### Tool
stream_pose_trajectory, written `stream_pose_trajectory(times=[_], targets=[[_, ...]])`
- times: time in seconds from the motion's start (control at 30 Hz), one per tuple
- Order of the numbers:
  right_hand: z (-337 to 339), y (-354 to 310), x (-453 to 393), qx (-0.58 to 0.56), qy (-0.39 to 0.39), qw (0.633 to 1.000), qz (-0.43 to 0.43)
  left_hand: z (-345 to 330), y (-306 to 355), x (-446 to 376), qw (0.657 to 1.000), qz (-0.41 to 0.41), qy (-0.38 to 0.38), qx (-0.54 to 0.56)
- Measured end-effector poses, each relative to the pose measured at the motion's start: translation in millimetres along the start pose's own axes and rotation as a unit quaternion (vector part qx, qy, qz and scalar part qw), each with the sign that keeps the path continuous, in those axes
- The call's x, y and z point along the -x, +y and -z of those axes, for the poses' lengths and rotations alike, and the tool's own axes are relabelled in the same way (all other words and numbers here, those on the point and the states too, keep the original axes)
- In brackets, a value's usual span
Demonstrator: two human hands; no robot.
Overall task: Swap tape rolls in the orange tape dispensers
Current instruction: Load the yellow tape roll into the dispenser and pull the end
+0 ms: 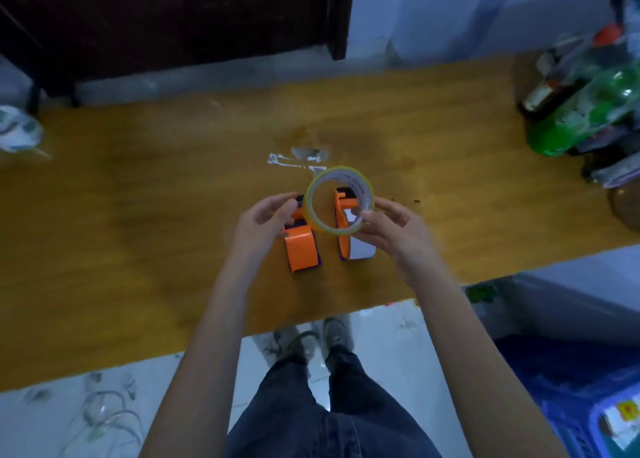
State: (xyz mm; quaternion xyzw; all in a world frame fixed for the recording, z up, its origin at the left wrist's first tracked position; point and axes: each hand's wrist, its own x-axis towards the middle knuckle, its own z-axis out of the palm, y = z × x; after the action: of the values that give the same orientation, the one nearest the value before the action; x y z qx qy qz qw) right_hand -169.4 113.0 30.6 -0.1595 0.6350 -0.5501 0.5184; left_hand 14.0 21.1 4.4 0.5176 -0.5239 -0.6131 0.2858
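Observation:
Two orange tape dispensers stand side by side on the wooden table. The left dispenser has an orange cover facing me; the right dispenser shows an orange edge and a white side. A clear tape roll with a white printed core is held upright in the air above and between them. My right hand pinches the roll's right rim. My left hand grips the top of the left dispenser beside the roll. Whether either dispenser holds a roll is hidden.
A heap of plastic bottles, green and clear, fills the table's far right corner. White tape scraps stick to the table behind the dispensers. A crumpled packet lies at the far left edge. A blue bag sits on the floor at right.

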Motion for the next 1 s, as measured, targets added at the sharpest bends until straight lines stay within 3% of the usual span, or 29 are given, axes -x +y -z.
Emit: stream_pose_trajectory(times=[0.1, 0.13, 0.2, 0.27, 0.33, 0.63, 0.7, 0.77, 0.87, 1.0], targets=[[5, -5, -5, -0.002, -0.018, 1.0, -0.011, -16, -10, 1, 0.986, 0.056, 0.092, -0.129], [6, -4, -5, 0.006, -0.032, 0.999, -0.011, -22, -12, 3, 0.966, 0.089, 0.098, -0.222], [7, -2, -4, 0.021, -0.057, 0.998, -0.014, -36, -14, 8, 0.887, 0.131, 0.089, -0.434], [6, 2, -4, 0.029, -0.068, 0.997, -0.025, -47, -17, 7, 0.839, 0.142, 0.089, -0.517], [6, 3, -6, 0.025, -0.074, 0.996, -0.033, -55, -22, 1, 0.827, 0.154, 0.097, -0.531], [3, -13, -14, 0.013, -0.101, 0.995, -0.021, -49, -29, 2, 0.908, 0.157, 0.11, -0.373], [0, -14, -14, 0.0, -0.114, 0.993, -0.015, -38, -33, 0, 0.941, 0.173, 0.106, -0.269], [-6, -13, -13, 0.007, -0.129, 0.992, -0.011, -26, -37, 0, 0.964, 0.226, 0.106, -0.088], [-21, -1, -7, 0.045, -0.137, 0.989, -0.025, -12, -48, 5, 0.951, 0.277, 0.091, 0.099], [-42, 23, 2, 0.163, -0.139, 0.977, -0.017, -5, -64, 14, 0.949, 0.26, 0.098, 0.15]])
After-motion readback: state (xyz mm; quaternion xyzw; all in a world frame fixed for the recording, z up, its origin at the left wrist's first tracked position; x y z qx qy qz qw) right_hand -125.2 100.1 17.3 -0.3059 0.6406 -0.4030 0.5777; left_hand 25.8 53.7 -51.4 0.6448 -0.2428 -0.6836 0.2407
